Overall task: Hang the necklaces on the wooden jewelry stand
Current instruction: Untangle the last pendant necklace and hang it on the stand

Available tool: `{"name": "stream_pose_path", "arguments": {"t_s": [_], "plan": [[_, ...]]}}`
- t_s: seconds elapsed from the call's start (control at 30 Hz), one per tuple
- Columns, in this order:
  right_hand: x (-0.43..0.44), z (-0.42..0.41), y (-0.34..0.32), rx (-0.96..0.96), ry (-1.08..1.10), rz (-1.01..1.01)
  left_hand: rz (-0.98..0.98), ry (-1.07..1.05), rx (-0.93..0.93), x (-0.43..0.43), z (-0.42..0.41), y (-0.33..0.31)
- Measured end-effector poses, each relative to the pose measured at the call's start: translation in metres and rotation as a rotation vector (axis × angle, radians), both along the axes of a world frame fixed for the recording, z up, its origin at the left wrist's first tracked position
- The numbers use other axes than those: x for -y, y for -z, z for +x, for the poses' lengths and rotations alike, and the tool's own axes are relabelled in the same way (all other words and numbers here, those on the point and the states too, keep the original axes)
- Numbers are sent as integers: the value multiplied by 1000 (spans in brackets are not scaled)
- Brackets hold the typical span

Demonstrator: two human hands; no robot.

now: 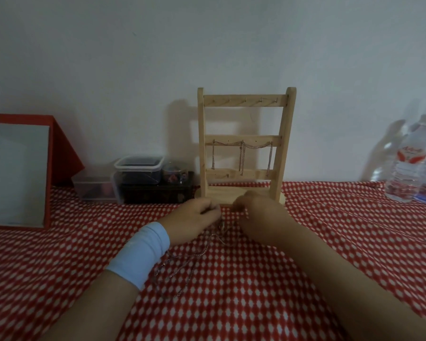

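L hand (pixel 194 216) pinches blurry necklace chain (pixel 206 250) w/ curled fingers; R hand (pixel 256 212) curled too, grip hidden.

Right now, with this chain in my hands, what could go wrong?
The chain pinched by the left hand and right hand trails into a loose pile of chains by the wristband; lifting may snag or knot them. The wooden stand sits just behind; a bump could shake its hung chain off.
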State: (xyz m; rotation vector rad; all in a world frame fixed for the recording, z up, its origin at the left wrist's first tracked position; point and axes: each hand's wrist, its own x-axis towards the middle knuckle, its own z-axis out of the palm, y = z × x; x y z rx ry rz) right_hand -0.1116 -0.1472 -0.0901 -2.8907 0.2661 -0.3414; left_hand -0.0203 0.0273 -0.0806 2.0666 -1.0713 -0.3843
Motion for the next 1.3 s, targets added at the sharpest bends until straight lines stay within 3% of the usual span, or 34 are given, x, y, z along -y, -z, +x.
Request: {"name": "stream_pose_path", "arguments": {"t_s": [0.1,0.23,0.4,0.53,0.67,0.8,0.97,1.07,1.13,1.2,1.3], "plan": [[-9,-1,-14,-10,-203,476,-124,-21,-72,0,1,-4],[-12,-1,-26,-1,-262,577,-247,-95,-88,0,0,-5],[-14,-9,-30,-34,-215,864,-349,-143,-134,1,-7,-11],[-11,-17,-30,57,-166,804,-298,-97,-276,5,-19,-16],[-6,-25,-28,68,-84,735,-208,-19,-542,11,-29,-20],[5,-35,-30,230,74,780,-27,-1,-551,11,-31,-21],[24,-45,-43,443,208,1285,279,70,-409,7,-26,-19],[31,-49,-43,495,111,1741,327,86,-314,12,-25,-17],[36,-51,-40,437,76,1895,321,103,-282,14,-26,-17],[42,-50,-39,361,138,1744,324,108,-223,15,-26,-18],[47,-51,-34,304,205,1123,332,78,-167,18,-25,-19]]}}
